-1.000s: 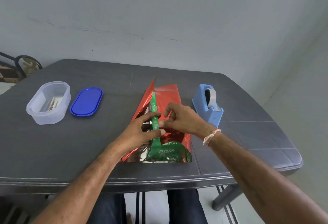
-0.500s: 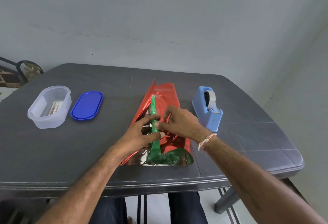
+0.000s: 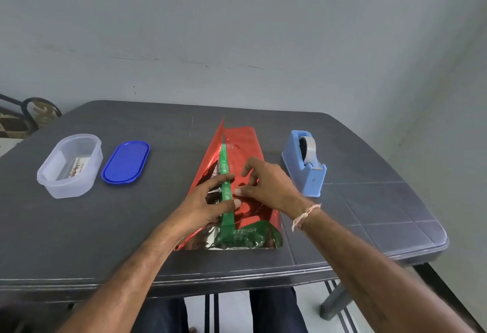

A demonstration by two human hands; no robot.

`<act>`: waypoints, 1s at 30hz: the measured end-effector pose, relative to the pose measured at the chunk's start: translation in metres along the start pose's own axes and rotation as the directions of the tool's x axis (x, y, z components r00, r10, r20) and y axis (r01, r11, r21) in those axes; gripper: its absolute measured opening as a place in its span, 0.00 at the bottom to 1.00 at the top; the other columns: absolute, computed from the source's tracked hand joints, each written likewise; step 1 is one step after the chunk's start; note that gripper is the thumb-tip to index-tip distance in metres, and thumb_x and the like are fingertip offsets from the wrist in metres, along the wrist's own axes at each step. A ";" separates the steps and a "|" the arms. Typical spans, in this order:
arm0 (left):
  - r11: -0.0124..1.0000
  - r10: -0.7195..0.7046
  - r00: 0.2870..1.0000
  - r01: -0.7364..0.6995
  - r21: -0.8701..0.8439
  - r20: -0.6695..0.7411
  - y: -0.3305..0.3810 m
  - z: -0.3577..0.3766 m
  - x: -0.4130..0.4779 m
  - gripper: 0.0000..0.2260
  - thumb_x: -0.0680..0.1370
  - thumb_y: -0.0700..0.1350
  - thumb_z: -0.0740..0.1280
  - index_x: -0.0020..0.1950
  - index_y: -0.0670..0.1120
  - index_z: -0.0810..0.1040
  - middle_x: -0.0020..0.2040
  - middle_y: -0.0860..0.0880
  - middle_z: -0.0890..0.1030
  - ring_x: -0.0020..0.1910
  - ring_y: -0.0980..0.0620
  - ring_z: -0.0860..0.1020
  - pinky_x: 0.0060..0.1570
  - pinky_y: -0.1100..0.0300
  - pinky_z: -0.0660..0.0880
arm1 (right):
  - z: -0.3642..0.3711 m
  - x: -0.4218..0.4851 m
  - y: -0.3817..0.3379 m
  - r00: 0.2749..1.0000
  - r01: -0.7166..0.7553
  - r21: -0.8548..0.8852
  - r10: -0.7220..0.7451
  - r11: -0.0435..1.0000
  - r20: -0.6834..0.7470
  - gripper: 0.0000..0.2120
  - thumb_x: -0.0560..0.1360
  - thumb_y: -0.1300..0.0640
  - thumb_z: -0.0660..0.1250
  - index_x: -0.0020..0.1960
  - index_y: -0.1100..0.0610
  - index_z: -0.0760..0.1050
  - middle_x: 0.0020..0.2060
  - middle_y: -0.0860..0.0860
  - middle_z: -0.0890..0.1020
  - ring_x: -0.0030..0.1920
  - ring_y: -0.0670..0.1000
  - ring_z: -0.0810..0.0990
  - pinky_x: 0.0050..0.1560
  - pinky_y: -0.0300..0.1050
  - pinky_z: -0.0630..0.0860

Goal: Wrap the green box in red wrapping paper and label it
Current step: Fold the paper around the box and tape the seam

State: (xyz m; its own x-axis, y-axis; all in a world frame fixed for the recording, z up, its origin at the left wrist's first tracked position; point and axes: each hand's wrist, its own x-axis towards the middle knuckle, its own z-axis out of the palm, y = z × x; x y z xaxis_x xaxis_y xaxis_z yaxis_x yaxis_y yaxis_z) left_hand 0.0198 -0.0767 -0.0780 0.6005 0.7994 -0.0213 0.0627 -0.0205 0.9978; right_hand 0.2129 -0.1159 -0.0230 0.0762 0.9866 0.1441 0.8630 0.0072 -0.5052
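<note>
A dark grey moulded table [image 3: 79, 240] meets a pale wall [image 3: 237, 29]. At its left sit a clear oval tub [image 3: 69, 165] and a flat blue lid [image 3: 126, 161], just apart. At centre the left hand [image 3: 203, 206] grips the narrow green box [image 3: 226, 193], which stands on edge inside shiny red wrapping paper [image 3: 245, 145]. The right hand [image 3: 266, 182] pinches that foil. A blue tape dispenser [image 3: 305, 166] stands just to the right.

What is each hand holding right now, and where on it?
Left hand grips the box by its bare green strip, mid-length, thumb and forefinger on it. Right hand pinches the paper at its right flap's edge beside that strip.
</note>
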 end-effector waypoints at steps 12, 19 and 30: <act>1.000 -0.014 0.997 0.014 -0.004 -0.071 0.005 -0.008 -0.002 0.31 0.70 0.68 0.75 0.71 0.72 0.69 0.71 0.59 0.74 0.68 0.57 0.76 0.64 0.48 0.78 | 0.007 -0.006 0.037 0.994 -0.089 0.224 0.100 0.970 -0.034 0.33 0.73 0.40 0.75 0.75 0.44 0.70 0.76 0.51 0.67 0.74 0.52 0.69 0.74 0.51 0.67; 0.796 0.328 0.811 0.038 0.604 -0.484 0.003 -0.034 0.020 0.18 0.73 0.59 0.76 0.61 0.58 0.81 0.60 0.55 0.80 0.56 0.54 0.79 0.51 0.55 0.77 | 0.009 0.004 0.032 0.993 -0.121 0.100 0.120 0.988 0.017 0.40 0.71 0.32 0.72 0.78 0.42 0.65 0.82 0.53 0.56 0.81 0.56 0.56 0.78 0.62 0.60; 0.639 0.004 0.783 0.476 0.604 -0.622 -0.012 -0.068 0.041 0.40 0.69 0.54 0.81 0.77 0.48 0.67 0.71 0.42 0.73 0.71 0.39 0.68 0.66 0.46 0.70 | 0.018 0.023 -0.009 0.977 -0.073 -0.124 0.096 0.990 0.190 0.44 0.70 0.25 0.67 0.80 0.38 0.58 0.84 0.53 0.45 0.83 0.61 0.41 0.77 0.74 0.44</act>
State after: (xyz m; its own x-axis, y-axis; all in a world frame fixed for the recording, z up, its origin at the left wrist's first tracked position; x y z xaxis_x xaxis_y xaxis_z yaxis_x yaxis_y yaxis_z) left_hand -0.0108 -0.0033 -0.0864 -0.0249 0.9994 0.0258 0.8074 0.0049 0.5900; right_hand 0.1977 -0.0899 -0.0305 0.0618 0.9957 -0.0694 0.9106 -0.0848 -0.4045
